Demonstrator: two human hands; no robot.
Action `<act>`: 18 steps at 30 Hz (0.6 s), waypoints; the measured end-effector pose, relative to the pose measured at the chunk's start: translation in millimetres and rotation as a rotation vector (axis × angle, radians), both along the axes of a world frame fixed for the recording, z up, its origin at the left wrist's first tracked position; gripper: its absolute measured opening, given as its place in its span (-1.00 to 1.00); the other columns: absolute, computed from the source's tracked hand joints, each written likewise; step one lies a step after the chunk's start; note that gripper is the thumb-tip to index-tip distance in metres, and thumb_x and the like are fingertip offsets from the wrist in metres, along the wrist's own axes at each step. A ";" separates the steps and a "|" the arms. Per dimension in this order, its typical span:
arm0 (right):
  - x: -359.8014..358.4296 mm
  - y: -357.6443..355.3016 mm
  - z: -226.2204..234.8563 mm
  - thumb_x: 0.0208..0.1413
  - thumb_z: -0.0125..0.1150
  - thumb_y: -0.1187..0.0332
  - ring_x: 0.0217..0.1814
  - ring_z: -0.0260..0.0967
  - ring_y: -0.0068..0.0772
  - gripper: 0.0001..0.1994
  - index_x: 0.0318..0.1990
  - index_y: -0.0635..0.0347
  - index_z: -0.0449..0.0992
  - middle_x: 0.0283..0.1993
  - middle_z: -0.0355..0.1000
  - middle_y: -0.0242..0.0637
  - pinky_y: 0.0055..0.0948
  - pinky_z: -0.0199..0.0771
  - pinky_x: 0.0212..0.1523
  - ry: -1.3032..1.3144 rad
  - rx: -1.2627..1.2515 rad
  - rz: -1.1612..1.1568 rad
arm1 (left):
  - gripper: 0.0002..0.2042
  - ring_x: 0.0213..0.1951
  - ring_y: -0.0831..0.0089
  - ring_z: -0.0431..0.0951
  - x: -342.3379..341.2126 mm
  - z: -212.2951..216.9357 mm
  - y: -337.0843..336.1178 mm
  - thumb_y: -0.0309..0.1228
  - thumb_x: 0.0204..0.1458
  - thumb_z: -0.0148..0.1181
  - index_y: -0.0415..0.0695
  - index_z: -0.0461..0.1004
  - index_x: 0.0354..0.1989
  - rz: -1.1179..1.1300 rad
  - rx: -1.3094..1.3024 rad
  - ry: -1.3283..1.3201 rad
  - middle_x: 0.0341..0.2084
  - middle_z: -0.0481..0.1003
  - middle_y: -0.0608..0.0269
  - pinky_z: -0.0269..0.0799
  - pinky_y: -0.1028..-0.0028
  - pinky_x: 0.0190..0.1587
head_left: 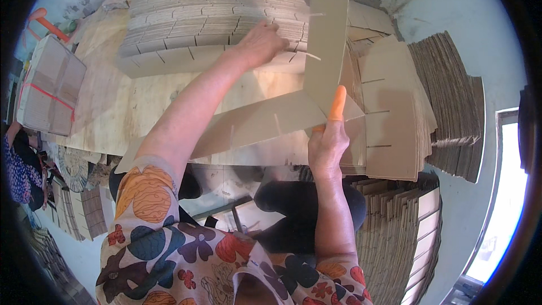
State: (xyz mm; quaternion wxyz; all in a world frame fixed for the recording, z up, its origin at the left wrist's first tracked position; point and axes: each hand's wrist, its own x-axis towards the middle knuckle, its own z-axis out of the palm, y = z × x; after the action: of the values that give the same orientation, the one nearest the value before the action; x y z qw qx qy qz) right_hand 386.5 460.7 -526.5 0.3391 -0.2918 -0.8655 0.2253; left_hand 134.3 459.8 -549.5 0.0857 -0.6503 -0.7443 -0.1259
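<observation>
My left hand (261,45) reaches across to the front of a wide stack of slotted cardboard strips (197,34). Its fingers are bent but apart, at the stack's near top edge, and no strip is seen lifted in them. My right hand (329,144), wearing orange finger cots (337,103), grips cardboard divider strips where they meet. One slotted strip (327,34) stands up and away from that hand, while another strip (254,121) runs left, low over the table, passing behind my left forearm. The fingers under the joint are partly hidden.
Fanned slotted cardboard sheets (395,101) lie right of my right hand, with a darker stack (449,96) beyond. More cardboard (395,237) is piled below. On the wooden table's (104,79) left stands a carton tied with red cord (51,87). Another person (22,164) is at the far left.
</observation>
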 end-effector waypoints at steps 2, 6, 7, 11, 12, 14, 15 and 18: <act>0.7 -1.0 0.4 -0.05 -0.11 0.77 -0.13 0.43 -0.25 -0.28 0.34 0.14 -0.01 -0.01 0.39 0.02 -0.51 0.39 -0.11 -0.015 -0.027 0.002 | -0.80 -0.18 0.31 0.43 1.5 -0.3 -0.5 -0.58 -0.06 -0.01 -0.06 0.54 -0.36 -0.005 0.016 0.005 -0.46 0.49 0.13 0.27 0.36 -0.05; 2.2 -3.1 -0.2 -0.06 -0.12 0.78 -0.15 0.41 -0.33 -0.26 0.34 0.12 -0.01 -0.01 0.39 0.00 -0.55 0.38 -0.12 -0.041 -0.059 0.002 | -0.88 -0.27 0.23 0.47 4.4 -2.0 1.7 -0.56 -0.15 0.07 -0.09 0.52 -0.46 -0.011 0.022 -0.005 -0.50 0.49 0.12 0.38 0.30 -0.21; 3.4 -2.4 -1.0 -0.07 -0.12 0.78 -0.17 0.40 -0.34 -0.26 0.34 0.12 -0.01 -0.01 0.39 0.00 -0.56 0.37 -0.13 -0.042 -0.042 0.007 | -0.93 -0.30 0.21 0.47 6.5 2.8 2.6 -0.54 -0.18 0.10 -0.12 0.50 -0.51 -0.027 0.007 -0.011 -0.52 0.48 0.13 0.40 0.28 -0.25; 6.0 -2.5 -1.0 -0.11 -0.15 0.80 -0.24 0.38 -0.37 -0.23 0.34 0.12 -0.01 -0.03 0.40 0.00 -0.60 0.37 -0.20 -0.064 -0.017 -0.012 | -0.95 -0.40 0.15 0.49 17.8 9.1 -2.9 -0.55 -0.20 0.11 -0.14 0.49 -0.54 -0.091 0.079 -0.050 -0.56 0.47 0.12 0.42 0.24 -0.34; 6.0 -3.2 -0.3 -0.12 -0.15 0.80 -0.26 0.38 -0.37 -0.23 0.34 0.12 -0.02 -0.04 0.40 0.00 -0.61 0.37 -0.21 -0.073 -0.022 -0.027 | -0.96 -0.39 0.14 0.49 15.3 2.6 -1.6 -0.56 -0.20 0.11 -0.15 0.48 -0.55 -0.102 0.117 -0.066 -0.57 0.46 0.11 0.42 0.23 -0.34; 8.3 -2.4 -1.3 -0.13 -0.16 0.80 -0.29 0.38 -0.38 -0.23 0.34 0.12 -0.01 -0.05 0.40 0.01 -0.61 0.37 -0.24 -0.064 0.012 -0.024 | -0.97 -0.39 0.13 0.49 15.6 2.9 -4.4 -0.56 -0.20 0.11 -0.16 0.47 -0.58 -0.101 0.122 -0.076 -0.59 0.45 0.10 0.41 0.21 -0.35; 9.4 -2.1 -1.5 -0.13 -0.16 0.79 -0.31 0.38 -0.38 -0.23 0.34 0.12 -0.01 -0.05 0.40 0.02 -0.61 0.38 -0.25 -0.060 0.029 -0.022 | -0.97 -0.39 0.13 0.48 15.5 2.9 -6.6 -0.56 -0.20 0.11 -0.17 0.46 -0.59 -0.087 0.090 -0.069 -0.59 0.44 0.09 0.41 0.21 -0.36; 9.6 -3.5 3.3 -0.13 -0.14 0.78 -0.36 0.37 -0.37 -0.22 0.35 0.07 -0.02 -0.05 0.39 0.03 -0.57 0.40 -0.29 -0.095 -0.026 -0.006 | -0.95 -0.40 0.13 0.48 18.8 4.8 -11.8 -0.56 -0.19 0.11 -0.18 0.44 -0.62 -0.100 0.124 -0.107 -0.60 0.43 0.10 0.40 0.20 -0.39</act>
State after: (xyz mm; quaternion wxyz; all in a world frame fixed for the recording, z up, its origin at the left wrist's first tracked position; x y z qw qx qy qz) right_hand 396.0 457.2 -523.1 0.2944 -0.3090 -0.8769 0.2212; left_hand 153.2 448.0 -544.7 0.0794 -0.6726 -0.7051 -0.2102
